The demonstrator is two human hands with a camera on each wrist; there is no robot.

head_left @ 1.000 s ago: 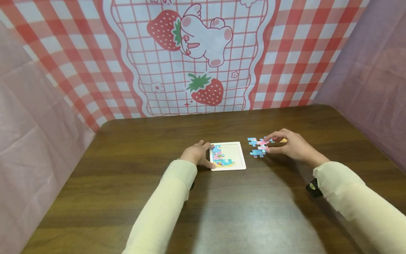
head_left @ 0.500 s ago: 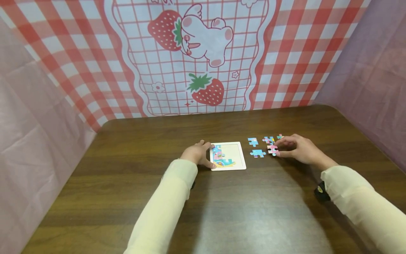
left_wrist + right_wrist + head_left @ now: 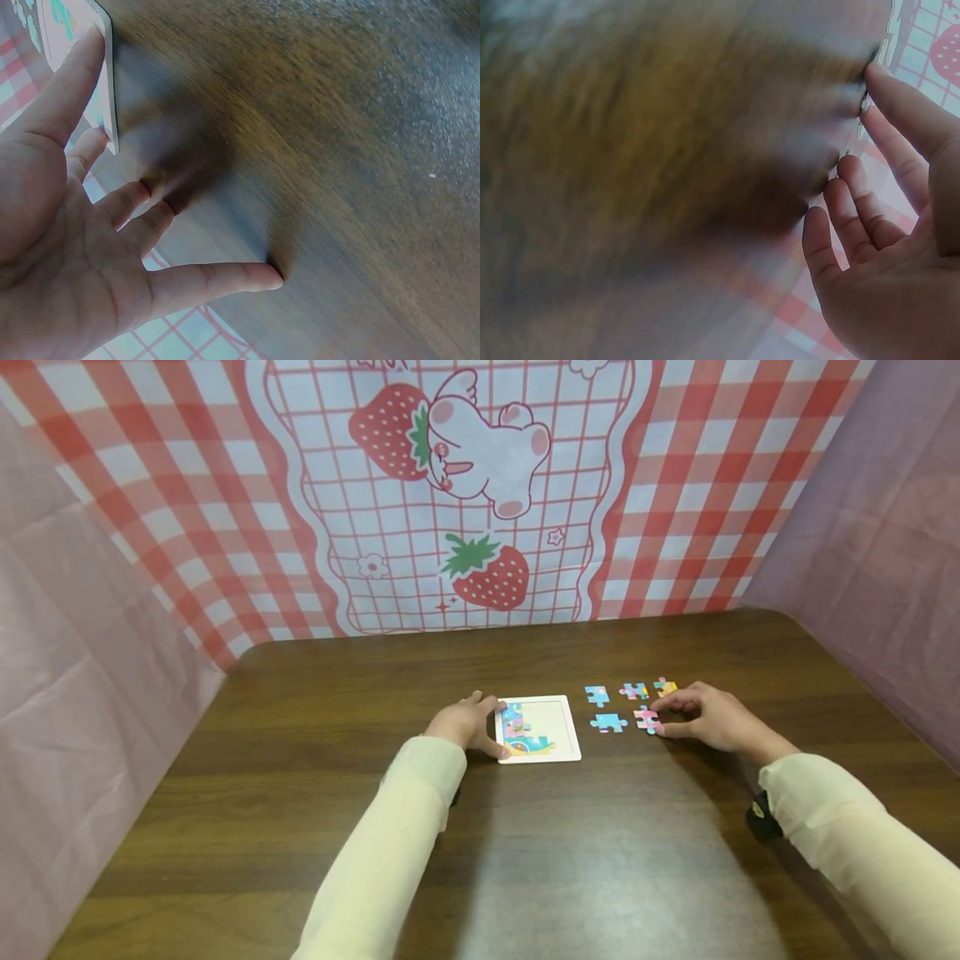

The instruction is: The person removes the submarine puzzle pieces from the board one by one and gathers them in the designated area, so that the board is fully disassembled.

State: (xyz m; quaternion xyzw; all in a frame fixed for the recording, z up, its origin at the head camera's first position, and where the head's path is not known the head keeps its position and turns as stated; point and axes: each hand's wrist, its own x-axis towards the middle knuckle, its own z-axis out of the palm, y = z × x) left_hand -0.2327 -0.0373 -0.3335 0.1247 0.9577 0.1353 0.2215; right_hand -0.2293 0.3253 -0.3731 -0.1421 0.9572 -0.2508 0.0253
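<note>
My left hand (image 3: 465,727) rests at the left edge of a small white-rimmed puzzle tray (image 3: 551,722), its thumb and index finger touching the rim. Blue, pink and yellow pieces fill the tray's left side and part of its bottom. In the left wrist view, that hand's fingers (image 3: 217,283) are spread and fairly straight. Right of the tray, my right hand (image 3: 712,717) pinches a pink jigsaw piece (image 3: 646,719) between thumb and index finger, at table level. In the right wrist view the piece shows only edge-on by the fingertips.
Around the pink piece lie a blue piece (image 3: 597,695), another blue piece (image 3: 608,723), a multicoloured piece (image 3: 633,691) and a yellow one (image 3: 664,687), partly near my right fingers. A checked strawberry cloth (image 3: 555,577) hangs behind the brown table (image 3: 375,677).
My right hand has shifted right and slightly toward me with the pink piece, away from the blue pieces, uncovering the multicoloured and yellow ones. The left hand and tray stay put.
</note>
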